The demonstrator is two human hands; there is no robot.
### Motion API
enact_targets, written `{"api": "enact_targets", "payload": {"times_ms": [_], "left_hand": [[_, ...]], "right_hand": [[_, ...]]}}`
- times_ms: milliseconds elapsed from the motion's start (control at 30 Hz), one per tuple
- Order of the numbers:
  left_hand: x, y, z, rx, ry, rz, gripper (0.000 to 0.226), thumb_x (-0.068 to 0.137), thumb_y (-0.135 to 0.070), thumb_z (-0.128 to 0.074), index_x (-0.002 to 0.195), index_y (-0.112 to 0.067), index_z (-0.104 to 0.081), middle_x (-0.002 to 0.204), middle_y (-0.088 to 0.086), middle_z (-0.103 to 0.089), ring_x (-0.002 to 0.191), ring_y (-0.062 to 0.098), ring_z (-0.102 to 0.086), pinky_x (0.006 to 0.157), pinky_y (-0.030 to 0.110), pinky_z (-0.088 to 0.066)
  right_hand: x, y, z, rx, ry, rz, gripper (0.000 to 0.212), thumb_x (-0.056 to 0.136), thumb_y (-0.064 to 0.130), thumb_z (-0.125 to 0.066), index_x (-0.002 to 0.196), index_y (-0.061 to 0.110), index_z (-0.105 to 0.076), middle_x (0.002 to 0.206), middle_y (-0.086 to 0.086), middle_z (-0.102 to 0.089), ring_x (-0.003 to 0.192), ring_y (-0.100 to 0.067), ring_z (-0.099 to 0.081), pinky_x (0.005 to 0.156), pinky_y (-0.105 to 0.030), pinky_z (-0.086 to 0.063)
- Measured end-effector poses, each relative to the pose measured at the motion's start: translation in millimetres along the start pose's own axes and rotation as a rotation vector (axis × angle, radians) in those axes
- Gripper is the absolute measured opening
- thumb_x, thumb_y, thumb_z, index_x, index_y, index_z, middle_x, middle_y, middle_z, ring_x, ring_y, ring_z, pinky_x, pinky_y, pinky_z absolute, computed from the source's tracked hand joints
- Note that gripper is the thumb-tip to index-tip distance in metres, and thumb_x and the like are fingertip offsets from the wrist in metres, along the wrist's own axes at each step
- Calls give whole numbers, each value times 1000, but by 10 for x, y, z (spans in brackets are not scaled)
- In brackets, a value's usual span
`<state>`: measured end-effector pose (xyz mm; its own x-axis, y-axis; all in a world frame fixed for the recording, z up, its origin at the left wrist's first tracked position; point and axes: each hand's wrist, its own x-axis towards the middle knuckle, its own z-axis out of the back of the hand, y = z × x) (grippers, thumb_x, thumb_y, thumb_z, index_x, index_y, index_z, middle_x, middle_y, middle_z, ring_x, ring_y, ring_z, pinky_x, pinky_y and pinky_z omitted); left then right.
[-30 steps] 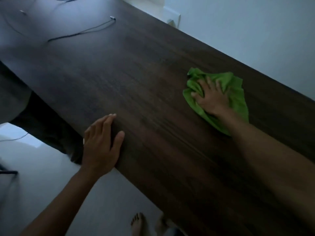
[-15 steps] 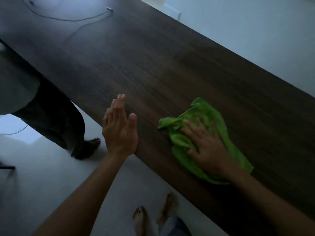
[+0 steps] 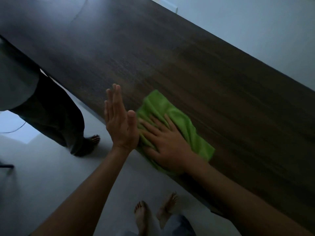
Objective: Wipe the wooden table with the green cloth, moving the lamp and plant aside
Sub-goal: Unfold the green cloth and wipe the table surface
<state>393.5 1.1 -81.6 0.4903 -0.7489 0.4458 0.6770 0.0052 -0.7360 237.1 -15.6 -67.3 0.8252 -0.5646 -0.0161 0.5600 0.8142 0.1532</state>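
A crumpled green cloth [image 3: 184, 123] lies at the near edge of the dark wooden table [image 3: 196, 68]. My right hand [image 3: 167, 143] lies flat on the cloth with spread, straight fingers and presses it onto the wood. My left hand [image 3: 119, 120] is held upright with straight fingers just off the table's near edge, right beside the cloth, and holds nothing. No lamp or plant is in view.
Another person's dark trouser leg and bare foot [image 3: 92, 140] stand by the table's near edge at the left. My own bare feet [image 3: 153, 213] are on the pale floor below. A thin cable [image 3: 77, 14] lies on the far tabletop. A pale wall runs behind the table.
My right hand has dragged the cloth from the far middle of the table to the near edge. My left hand has lifted off the table edge and now stands upright beside the cloth.
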Motion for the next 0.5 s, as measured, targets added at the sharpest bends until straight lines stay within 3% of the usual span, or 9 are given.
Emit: {"api": "enact_targets", "payload": {"times_ms": [100,167,267,333,400,500], "left_hand": [[-8,2,-19,17,-9,-1,81,99,-57,-3,150,1,-26,158,12,-27,148,28,-20,118,53,-18],[-10,-3,-35,32,-11,0,81,99,-57,-3,149,0,-27,158,11,-28,148,28,-21,119,52,-18],[-8,-16,-44,58,-5,2,80,99,-58,-3,149,-1,-28,157,10,-30,148,26,-22,119,50,-17],[-24,-10,-50,70,-3,-6,80,99,-57,-4,150,-1,-28,158,9,-29,148,25,-21,119,49,-17],[-40,-1,-64,76,7,-18,80,99,-58,-4,150,0,-26,158,8,-27,149,25,-19,120,49,-15],[-17,3,-28,58,14,2,82,98,-60,-2,152,0,-21,160,10,-22,150,25,-14,122,46,-6]], "right_hand": [[-722,-474,30,70,-9,-10,62,86,43,-39,147,37,-27,158,8,-19,147,-27,-19,118,-45,-7],[-804,-924,120,46,-5,-205,61,87,46,-32,146,44,-16,157,12,-14,147,-30,-15,116,-54,-6],[-247,-1293,234,-4,51,-576,56,92,58,-21,146,51,-10,160,16,-1,149,-26,4,110,-70,1],[354,-1243,251,14,60,-673,55,97,58,-23,149,46,-12,162,13,-1,148,-29,7,107,-73,4],[854,-917,206,10,50,-573,56,98,57,-25,151,42,-12,162,11,-3,148,-33,6,107,-73,4],[1028,-175,91,-10,52,-276,55,97,56,-22,150,42,-16,162,10,-7,148,-33,3,109,-70,4]]}}
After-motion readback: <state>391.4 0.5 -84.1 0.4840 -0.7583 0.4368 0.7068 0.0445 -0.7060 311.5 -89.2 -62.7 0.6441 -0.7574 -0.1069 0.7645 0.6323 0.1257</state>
